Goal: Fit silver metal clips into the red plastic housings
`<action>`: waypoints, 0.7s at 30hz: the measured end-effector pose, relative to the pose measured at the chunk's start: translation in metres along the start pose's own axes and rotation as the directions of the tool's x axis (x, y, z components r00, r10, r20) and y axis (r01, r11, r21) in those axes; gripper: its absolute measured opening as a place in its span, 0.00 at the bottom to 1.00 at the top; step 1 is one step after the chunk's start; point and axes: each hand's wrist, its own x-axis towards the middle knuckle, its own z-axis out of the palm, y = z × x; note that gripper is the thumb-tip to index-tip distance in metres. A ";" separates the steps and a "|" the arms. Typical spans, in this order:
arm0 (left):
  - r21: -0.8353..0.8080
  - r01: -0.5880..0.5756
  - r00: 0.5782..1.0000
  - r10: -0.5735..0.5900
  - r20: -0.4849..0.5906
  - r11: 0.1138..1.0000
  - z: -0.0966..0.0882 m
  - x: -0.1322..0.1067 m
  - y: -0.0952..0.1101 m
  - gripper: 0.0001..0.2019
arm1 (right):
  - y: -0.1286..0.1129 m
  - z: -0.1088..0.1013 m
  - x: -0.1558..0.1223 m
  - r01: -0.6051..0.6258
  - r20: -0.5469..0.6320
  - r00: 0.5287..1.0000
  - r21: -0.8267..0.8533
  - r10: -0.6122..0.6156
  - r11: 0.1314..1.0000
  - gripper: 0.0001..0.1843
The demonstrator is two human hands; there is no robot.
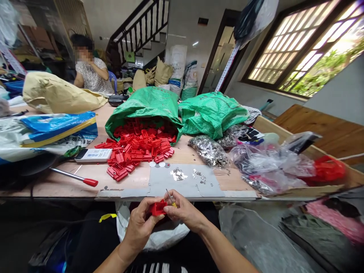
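Forearms (222, 244) slant inward toward the worktop's (183, 153) front edge.
Left hand (140, 222) pinches a red plastic piece (158, 208) there; right hand (183, 210), close beside, grips a yellow-handled tool (173, 204), shaft up.

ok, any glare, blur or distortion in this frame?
Head view: window partly washed out, metal bits glinting. Head view: wide-angle stretch toward the edges, red plastic at right blurred. Head view: left hand, right hand and held red part fairly sharp.
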 end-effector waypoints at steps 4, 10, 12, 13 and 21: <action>0.054 -0.011 1.000 0.011 0.012 0.998 -0.001 -0.001 -0.004 0.14 | 0.004 -0.001 -0.003 -0.005 -0.013 1.000 0.014 0.005 1.000 0.23; 0.013 -0.006 1.000 0.007 -0.025 1.000 0.004 -0.006 -0.003 0.13 | 0.007 -0.002 -0.006 -0.047 -0.006 0.999 0.107 0.048 0.993 0.25; -0.063 0.009 0.998 -0.012 -0.054 0.998 0.006 -0.007 0.000 0.12 | 0.012 -0.002 -0.006 -0.065 0.008 0.998 0.172 0.065 0.983 0.26; -0.111 0.029 0.998 -0.036 -0.060 0.993 0.007 -0.007 0.001 0.12 | 0.014 -0.001 -0.006 -0.075 0.018 0.997 0.210 0.073 0.975 0.27; -0.340 0.220 0.960 -0.264 -0.088 0.914 0.012 -0.001 0.003 0.17 | 0.000 -0.010 -0.003 -0.097 0.010 0.995 -0.019 0.097 0.995 0.24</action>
